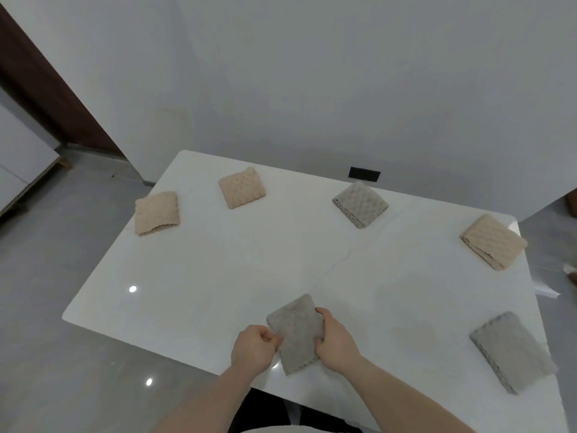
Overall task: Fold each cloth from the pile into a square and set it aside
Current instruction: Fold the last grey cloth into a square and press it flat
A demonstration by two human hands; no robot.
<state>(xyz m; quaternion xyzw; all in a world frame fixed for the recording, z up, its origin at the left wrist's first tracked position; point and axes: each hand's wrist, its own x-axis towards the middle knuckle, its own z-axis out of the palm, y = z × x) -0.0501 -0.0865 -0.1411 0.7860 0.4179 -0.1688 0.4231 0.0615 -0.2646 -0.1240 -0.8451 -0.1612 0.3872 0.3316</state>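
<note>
A folded grey cloth (295,331) lies near the front edge of the white table (218,276). My left hand (253,348) pinches its left edge and my right hand (334,339) grips its right edge. Folded cloths are spread around the table: a beige one (157,213) at the far left, a beige one (242,187) at the back, a grey one (360,204) at the back right, a beige one (494,241) at the right edge, and a grey one (512,351) at the front right.
A black rectangle (364,174) sits at the table's back edge against the white wall. Grey floor runs along the left, with a dark door frame (46,79) and white cabinet (18,164) beyond it.
</note>
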